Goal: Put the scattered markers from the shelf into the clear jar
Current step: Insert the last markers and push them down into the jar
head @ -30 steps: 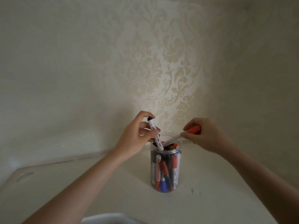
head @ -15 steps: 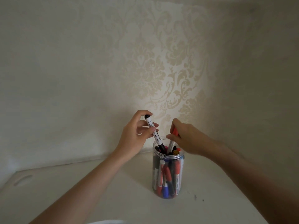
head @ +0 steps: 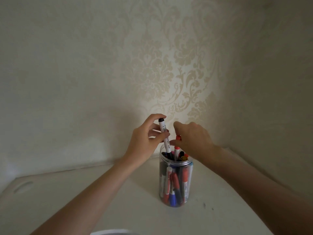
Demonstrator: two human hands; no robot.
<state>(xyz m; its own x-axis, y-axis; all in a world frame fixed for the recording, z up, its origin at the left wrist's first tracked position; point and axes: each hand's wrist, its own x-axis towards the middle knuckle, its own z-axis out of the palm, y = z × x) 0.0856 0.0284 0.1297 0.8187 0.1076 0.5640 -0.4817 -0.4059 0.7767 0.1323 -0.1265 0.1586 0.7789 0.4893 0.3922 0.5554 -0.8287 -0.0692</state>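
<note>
Standing upright on the smooth, matte white shelf [head: 84, 192], the clear jar [head: 175, 182] is a plain plastic cylinder with a ribbed neck at its open mouth, and it is crowded with markers [head: 174, 184] whose white barrels and red, blue and black caps press against its see-through wall. Behind it rises a wall [head: 160, 73] papered in a cream damask pattern of leafy scrolls, faintly glossy where light falls on it. Both hands hover right above the jar's mouth, close together. The left hand [head: 147, 141] pinches a slim, white-barrelled marker with a black cap [head: 165, 138] between thumb and fingers; this marker leans slightly, its upper end at the fingertips and its dark lower end already dipping inside the rim at the jar's left side. The right hand [head: 194, 139] arches over the opening from the right, its thumb and fingertips closed on the top of a red-capped marker [head: 177, 146], which stands nearly upright with its pale barrel sunk among the others in the jar. A shallow oval recess [head: 22, 186] shows in the shelf surface far to the left, well apart from the jar.
</note>
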